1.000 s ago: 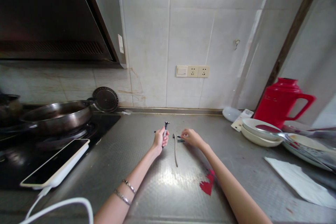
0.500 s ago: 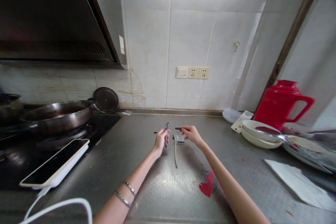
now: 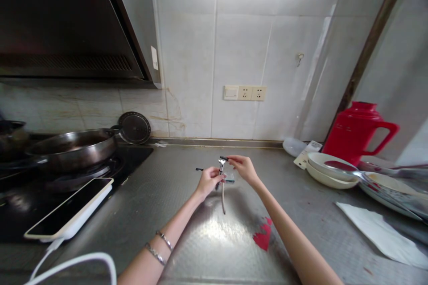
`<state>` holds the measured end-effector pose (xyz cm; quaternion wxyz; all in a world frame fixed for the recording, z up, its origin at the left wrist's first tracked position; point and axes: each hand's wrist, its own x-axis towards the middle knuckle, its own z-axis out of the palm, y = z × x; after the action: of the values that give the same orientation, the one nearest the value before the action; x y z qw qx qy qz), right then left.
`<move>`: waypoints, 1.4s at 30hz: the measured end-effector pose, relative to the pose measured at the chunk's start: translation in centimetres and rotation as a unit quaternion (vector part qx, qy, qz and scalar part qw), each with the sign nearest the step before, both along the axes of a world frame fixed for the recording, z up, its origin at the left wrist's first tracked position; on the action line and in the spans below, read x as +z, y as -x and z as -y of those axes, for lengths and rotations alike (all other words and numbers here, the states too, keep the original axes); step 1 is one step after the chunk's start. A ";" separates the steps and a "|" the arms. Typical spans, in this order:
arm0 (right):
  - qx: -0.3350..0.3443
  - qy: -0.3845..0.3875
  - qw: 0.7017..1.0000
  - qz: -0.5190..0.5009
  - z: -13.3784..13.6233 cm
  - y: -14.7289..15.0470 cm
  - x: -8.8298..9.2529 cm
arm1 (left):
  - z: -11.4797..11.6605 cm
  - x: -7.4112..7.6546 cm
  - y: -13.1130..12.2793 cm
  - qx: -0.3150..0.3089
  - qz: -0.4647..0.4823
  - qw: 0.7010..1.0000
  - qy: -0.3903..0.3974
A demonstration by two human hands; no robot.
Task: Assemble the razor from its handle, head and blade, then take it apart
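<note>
Head view: a slim razor (image 3: 220, 167) is held upright above the middle of the steel worktop (image 3: 187, 227), its handle clenched in the left hand (image 3: 209, 180). The right hand (image 3: 245, 168) pinches a small dark piece (image 3: 224, 158) between thumb and fingertips, touching the razor's head. The step in hand looks like fitting that piece onto the head. The next move would call for a steady left grip and a square line-up before any push, as the parts are small. Just below the hands a thin grey strip (image 3: 223, 198) lies on the worktop, with a small packet (image 3: 229, 181) beside it and a dark bit (image 3: 199, 169) to the left. Nearer is a red mark (image 3: 264, 236). A phone (image 3: 67, 207) and pan (image 3: 73, 144) sit far left, and bowls (image 3: 329, 167) and a red jug (image 3: 357, 131) far right.
</note>
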<state>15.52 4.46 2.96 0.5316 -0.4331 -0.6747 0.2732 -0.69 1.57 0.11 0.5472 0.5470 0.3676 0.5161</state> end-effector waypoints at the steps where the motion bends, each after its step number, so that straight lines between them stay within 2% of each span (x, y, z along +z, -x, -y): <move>1: 0.001 -0.005 1.000 0.005 0.1 0.1 0.1 | 0.0 0.0 0.0 -0.004 0.001 1.000 -0.001; 14: 0.012 -0.042 0.999 0.031 0.7 0.6 0.6 | 0.2 0.0 0.0 -0.017 0.004 1.000 0.001; 27: 0.014 -0.024 1.000 -0.005 0.6 0.8 0.4 | 0.4 0.4 0.0 -0.023 0.010 1.000 0.005; 42: 0.016 -0.038 0.999 -0.002 1.0 0.9 0.7 | 0.3 0.3 0.0 -0.022 0.016 1.000 0.010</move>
<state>14.62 3.48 3.70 0.5444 -0.4011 -0.6906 0.2563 -0.68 1.29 0.38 0.5694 0.5410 0.3524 0.5088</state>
